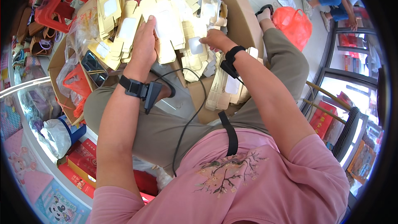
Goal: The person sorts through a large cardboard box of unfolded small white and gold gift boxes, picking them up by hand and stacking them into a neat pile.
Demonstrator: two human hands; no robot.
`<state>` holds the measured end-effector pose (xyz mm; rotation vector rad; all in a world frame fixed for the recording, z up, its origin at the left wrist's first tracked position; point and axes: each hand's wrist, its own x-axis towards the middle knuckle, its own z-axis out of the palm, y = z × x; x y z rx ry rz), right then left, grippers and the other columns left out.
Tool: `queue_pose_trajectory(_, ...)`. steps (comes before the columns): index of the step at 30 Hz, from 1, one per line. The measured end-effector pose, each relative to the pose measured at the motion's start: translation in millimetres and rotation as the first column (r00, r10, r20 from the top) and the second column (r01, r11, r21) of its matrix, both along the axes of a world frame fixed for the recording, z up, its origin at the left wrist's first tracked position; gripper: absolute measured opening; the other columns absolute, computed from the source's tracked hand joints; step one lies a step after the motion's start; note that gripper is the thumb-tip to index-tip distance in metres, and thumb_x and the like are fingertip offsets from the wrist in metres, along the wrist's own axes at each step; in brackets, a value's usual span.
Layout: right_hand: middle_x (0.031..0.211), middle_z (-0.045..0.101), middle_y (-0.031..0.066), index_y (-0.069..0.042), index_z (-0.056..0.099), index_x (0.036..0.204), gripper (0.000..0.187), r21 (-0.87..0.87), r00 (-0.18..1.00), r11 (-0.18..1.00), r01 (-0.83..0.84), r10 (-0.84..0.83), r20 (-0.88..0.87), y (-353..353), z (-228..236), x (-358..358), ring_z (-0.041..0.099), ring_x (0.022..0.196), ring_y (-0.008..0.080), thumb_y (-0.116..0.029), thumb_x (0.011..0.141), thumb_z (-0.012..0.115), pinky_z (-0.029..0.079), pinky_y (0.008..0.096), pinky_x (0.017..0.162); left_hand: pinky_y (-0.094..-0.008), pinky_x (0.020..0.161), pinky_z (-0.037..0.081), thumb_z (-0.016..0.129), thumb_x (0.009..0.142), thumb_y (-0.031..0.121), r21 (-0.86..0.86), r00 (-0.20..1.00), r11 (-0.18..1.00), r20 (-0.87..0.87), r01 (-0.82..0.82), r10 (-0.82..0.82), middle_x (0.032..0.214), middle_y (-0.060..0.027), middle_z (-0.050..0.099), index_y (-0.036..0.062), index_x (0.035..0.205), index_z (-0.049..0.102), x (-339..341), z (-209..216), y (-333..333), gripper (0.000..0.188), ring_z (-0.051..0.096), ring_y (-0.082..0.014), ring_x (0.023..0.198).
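Observation:
Cream-yellow flattened cartons with pale windows lie heaped in a large cardboard box [242,6] before my knees. My left hand [144,43] is at the left edge of a stack of flattened cartons [165,25], closed on it; one fingertip shows, and the other fingers are largely hidden. To the right, my right hand [217,40] has curled fingers, with its index fingertip at a windowed flattened carton [195,46]. Its other fingers are partly hidden. More cartons [124,35] lie fanned out left of my left hand. Both wrists wear black straps with small devices.
A bundle of flattened cartons [224,87] leans by my right knee. A black cable [203,95] loops between my wrists. Red stools [62,4] stand at the far left, a red plastic bag [292,27] beyond my right foot. Another person [336,0] is at the far right.

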<state>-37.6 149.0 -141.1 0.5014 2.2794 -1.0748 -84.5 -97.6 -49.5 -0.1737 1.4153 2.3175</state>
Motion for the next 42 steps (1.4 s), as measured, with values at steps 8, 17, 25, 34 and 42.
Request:
queue_pose_trajectory(8,0.069,0.068,0.0157,0.007,0.066,0.078,0.035,0.017,0.998,1.0,-0.01,0.011,-0.062,1.8,-24.2,8.1,0.068,0.057,0.0245,-0.026,0.08,0.074,0.054,0.0366,0.053,-0.0289,0.088,0.052,0.051,0.103,0.025,-0.028,0.999,0.999,0.045,-0.026,0.028,0.109,-0.0107,0.064,-0.0048,0.115,0.055,-2.9,-7.0,2.0,0.032,0.063,-0.0153,0.099)
queue_pose_trajectory(17,0.072,0.066,0.0091,0.0,0.063,0.082,0.024,-0.084,1.0,0.996,0.029,-0.028,0.015,6.3,0.9,3.9,0.066,0.061,0.0183,-0.023,0.084,0.071,0.054,0.0325,0.053,-0.0292,0.089,0.052,0.05,0.104,0.026,-0.019,0.999,1.0,0.04,0.007,-0.006,0.113,-0.0119,0.063,-0.0057,0.118,0.054,-1.8,-5.6,3.5,0.035,0.063,-0.0161,0.102)
queue_pose_trajectory(25,0.075,0.061,-0.0007,-0.01,0.057,0.082,0.019,-0.564,0.982,0.811,0.153,-0.188,-0.004,31.5,69.1,13.6,0.062,0.066,0.0084,-0.022,0.094,0.065,0.051,0.024,0.059,-0.0297,0.093,0.05,0.05,0.104,0.025,-0.033,0.999,0.998,-0.008,0.051,-0.051,0.116,-0.0087,0.063,-0.003,0.122,0.055,2.1,-2.3,-0.7,0.033,0.061,-0.0152,0.107)
queue_pose_trajectory(34,0.073,0.061,-0.0017,-0.011,0.056,0.083,0.019,-0.789,0.975,0.607,0.093,-0.218,-0.053,32.9,115.4,17.0,0.062,0.065,0.0067,-0.023,0.096,0.065,0.051,0.0221,0.06,-0.0303,0.091,0.051,0.049,0.104,0.027,-0.064,0.994,0.993,0.038,0.102,-0.1,0.118,-0.0112,0.063,-0.0031,0.123,0.053,10.3,-4.2,4.9,0.036,0.062,-0.0174,0.106)
queue_pose_trajectory(42,0.072,0.059,-0.0029,-0.012,0.055,0.084,0.02,-0.763,0.983,0.647,0.016,-0.151,-0.107,-7.1,119.0,6.0,0.059,0.064,0.0063,-0.024,0.096,0.065,0.048,0.0219,0.06,-0.0329,0.092,0.052,0.042,0.106,0.03,-0.098,0.983,0.981,0.083,0.169,-0.161,0.117,-0.0122,0.063,-0.003,0.127,0.051,11.3,-4.1,2.7,0.04,0.063,-0.0186,0.105)
